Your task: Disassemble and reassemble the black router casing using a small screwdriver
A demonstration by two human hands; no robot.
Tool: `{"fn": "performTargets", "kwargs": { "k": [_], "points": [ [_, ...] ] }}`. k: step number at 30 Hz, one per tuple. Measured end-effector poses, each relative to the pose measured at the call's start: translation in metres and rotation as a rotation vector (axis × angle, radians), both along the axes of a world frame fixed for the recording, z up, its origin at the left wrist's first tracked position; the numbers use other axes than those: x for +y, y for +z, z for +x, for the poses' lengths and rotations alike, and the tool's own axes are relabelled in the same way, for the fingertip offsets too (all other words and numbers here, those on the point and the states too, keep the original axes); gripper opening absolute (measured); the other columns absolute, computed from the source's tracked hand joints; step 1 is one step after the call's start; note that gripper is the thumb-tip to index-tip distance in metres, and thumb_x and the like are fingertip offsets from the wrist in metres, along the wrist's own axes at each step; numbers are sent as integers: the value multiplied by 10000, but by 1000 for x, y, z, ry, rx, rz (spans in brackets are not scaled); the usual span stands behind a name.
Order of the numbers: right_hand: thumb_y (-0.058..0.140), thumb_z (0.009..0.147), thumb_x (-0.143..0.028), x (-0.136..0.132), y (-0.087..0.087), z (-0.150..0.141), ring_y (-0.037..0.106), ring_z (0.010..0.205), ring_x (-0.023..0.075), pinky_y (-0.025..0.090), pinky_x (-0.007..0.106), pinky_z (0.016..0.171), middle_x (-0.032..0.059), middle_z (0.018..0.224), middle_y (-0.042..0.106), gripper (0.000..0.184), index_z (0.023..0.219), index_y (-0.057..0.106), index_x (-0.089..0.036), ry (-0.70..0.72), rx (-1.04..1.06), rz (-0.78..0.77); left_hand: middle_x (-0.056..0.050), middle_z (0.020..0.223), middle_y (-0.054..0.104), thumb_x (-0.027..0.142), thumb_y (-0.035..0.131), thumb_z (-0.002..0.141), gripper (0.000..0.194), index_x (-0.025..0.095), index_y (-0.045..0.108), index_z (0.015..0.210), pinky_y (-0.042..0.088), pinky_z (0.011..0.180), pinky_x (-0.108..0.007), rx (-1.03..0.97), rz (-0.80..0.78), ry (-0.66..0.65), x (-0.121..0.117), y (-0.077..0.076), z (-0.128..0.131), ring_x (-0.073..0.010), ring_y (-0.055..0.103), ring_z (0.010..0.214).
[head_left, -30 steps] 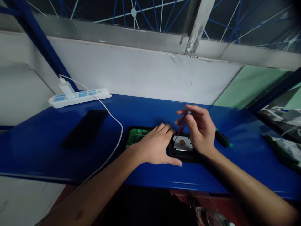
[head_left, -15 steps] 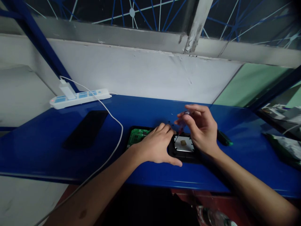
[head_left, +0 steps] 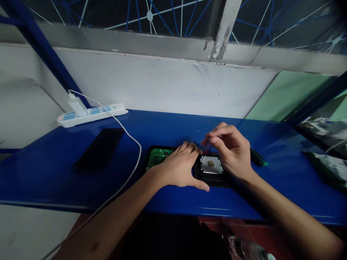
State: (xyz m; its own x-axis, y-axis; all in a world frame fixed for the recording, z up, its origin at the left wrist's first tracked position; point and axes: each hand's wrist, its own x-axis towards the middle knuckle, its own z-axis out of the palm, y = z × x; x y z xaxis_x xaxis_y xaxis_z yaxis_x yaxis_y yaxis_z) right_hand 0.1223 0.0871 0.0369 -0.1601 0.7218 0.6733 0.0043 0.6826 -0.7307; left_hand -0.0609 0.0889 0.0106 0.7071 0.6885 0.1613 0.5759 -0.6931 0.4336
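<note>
My right hand (head_left: pixel 235 151) pinches the handle of a small screwdriver (head_left: pixel 207 147), which slants down to the left. Its tip meets the left edge of a silver metal plate (head_left: pixel 215 167) with a tan square in its middle. That plate sits in a black plastic housing (head_left: pixel 214 179). Across the middle of the housing lies my left hand (head_left: pixel 184 168), palm down, fingers stretched and thumb spread out. Left of those fingers a green circuit board (head_left: pixel 158 156) shows, partly covered by the hand.
A black phone-like slab (head_left: pixel 99 150) lies to the left. A white cable (head_left: pixel 138 155) runs from a power strip (head_left: pixel 93 113) across the blue table (head_left: pixel 162 124). Beyond my right hand is a dark green-tipped object (head_left: pixel 258 157); a shiny bag (head_left: pixel 329 168) sits far right.
My right fingers have closed in further over the screwdriver handle, with its tip still near the plate's left edge. The left hand stays in place.
</note>
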Motion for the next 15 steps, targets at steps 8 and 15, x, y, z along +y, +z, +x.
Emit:
{"fn": "performTargets", "kwargs": {
  "k": [8, 15],
  "points": [
    [663, 902, -430, -1, -5, 4, 701, 956, 222, 586, 413, 817, 73, 1171, 637, 365, 1220, 589, -266, 171, -47, -45, -172, 1408, 483, 768, 742, 638, 928, 201, 532, 1342, 345, 1081, -592, -13, 10, -27, 1, 0, 0, -446, 406, 1309],
    [771, 809, -406, 18, -2, 3, 615, 821, 160, 567, 353, 702, 36, 1086, 505, 389, 1142, 612, -280, 230, -167, 46, -154, 1348, 535, 713, 798, 620, 932, 222, 515, 1359, 403, 1036, -581, -54, -18, -16, -1, 2, 1, -420, 455, 1259]
  ]
}}
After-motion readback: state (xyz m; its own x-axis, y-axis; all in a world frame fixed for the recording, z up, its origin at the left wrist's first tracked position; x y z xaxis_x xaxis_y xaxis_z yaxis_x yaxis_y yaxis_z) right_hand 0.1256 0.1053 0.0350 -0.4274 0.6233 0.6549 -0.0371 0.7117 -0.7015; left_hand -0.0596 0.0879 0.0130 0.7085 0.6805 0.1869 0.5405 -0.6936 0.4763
